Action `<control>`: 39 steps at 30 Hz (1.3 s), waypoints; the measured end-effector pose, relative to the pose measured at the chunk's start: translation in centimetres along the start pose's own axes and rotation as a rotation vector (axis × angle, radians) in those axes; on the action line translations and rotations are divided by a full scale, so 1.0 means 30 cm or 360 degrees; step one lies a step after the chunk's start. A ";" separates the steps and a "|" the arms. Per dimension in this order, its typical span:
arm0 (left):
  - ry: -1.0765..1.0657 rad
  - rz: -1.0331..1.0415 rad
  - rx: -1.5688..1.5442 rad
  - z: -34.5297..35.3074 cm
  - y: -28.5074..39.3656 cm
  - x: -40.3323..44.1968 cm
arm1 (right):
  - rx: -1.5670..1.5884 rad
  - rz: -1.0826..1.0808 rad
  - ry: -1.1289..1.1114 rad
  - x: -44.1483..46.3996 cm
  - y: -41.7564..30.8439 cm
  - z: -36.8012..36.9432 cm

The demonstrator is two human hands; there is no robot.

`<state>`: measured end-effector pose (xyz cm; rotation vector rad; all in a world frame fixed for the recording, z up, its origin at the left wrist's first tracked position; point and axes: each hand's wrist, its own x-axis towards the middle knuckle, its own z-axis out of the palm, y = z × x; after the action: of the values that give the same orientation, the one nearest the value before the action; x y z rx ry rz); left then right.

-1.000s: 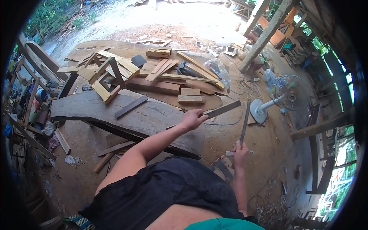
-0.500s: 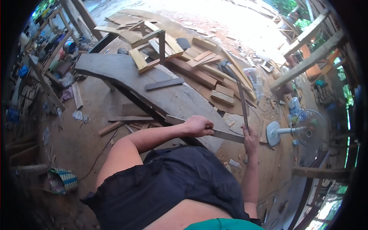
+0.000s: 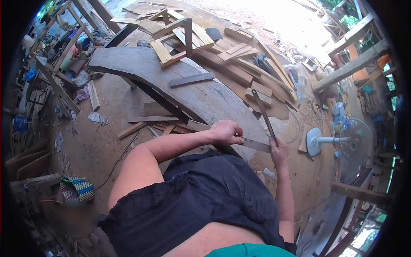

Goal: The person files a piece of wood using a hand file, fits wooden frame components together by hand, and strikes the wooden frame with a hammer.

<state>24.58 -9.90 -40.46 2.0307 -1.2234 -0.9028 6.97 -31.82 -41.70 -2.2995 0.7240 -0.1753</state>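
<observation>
Slat (image 3: 257, 145) clamped in the left hand (image 3: 227, 132) now reaches the right hand (image 3: 279, 151), closed around a dark strip (image 3: 263, 114).

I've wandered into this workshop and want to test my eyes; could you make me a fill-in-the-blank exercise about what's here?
1. The left hand grips a flat strip that reaches toward the person's ____ hand.
2. An electric ____ stands on a round white base.
3. The short dark strip lies on ____ of the long slab.
4. The bright cloth at the bottom edge is ____.

Missing words: right; fan; top; green.
</observation>
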 end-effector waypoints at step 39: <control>0.0656 0.0480 0.0538 0.274 -0.054 0.370 | 0.1237 0.0653 0.0190 -0.122 0.023 -0.098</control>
<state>22.70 -20.48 -49.28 2.0664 -1.4552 -0.1276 2.65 -31.97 -39.70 -1.3865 0.9638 -0.3354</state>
